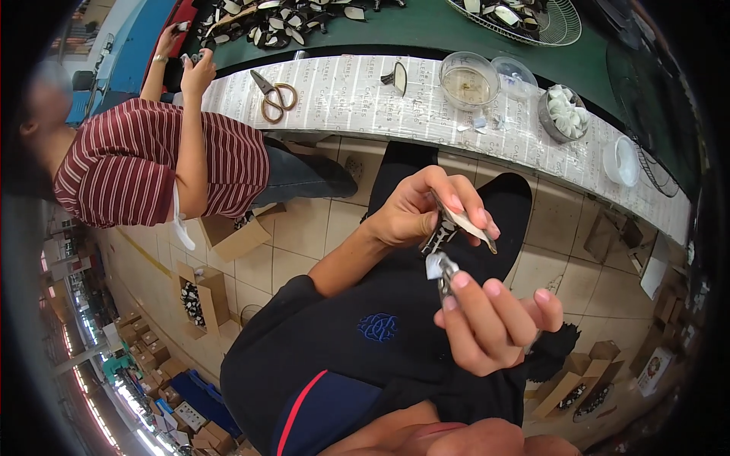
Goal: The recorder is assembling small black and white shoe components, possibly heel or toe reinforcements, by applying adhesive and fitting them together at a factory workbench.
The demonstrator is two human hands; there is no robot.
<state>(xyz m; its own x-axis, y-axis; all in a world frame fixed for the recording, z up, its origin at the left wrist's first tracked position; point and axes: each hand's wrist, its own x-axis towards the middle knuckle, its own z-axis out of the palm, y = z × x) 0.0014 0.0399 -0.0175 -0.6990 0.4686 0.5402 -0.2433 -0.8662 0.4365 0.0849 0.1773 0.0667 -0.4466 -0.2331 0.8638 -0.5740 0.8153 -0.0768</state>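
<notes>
Over the person's lap, short of the bench (327, 95), the left hand (437, 207) is gripping one black-and-cream patterned piece (439, 236) between thumb and fingers. Its pale, elongated face is slanting from upper left to lower right of the view, the pointed end facing lower right, while its patterned stem is reaching down and leftward. The right hand (494, 319) is pinching one small metallic tool (448, 271) in a narrow grip, its other fingers curling loosely; one white scrap (433, 267) is sitting at the tool's upper end, close to the stem, though whether they are touching cannot be told. On the bench, one pair of scissors (268, 90) is pointing its blades to the upper left, one similar piece (399, 77) is resting alone, three translucent tubs (622, 163) are standing, and one metal bowl (549, 126) is holding white wads (566, 114), too crowded to count. Beyond, one wire basket (572, 32) and an uncountable heap of pieces (281, 23) are occupying the green surface (403, 34).
</notes>
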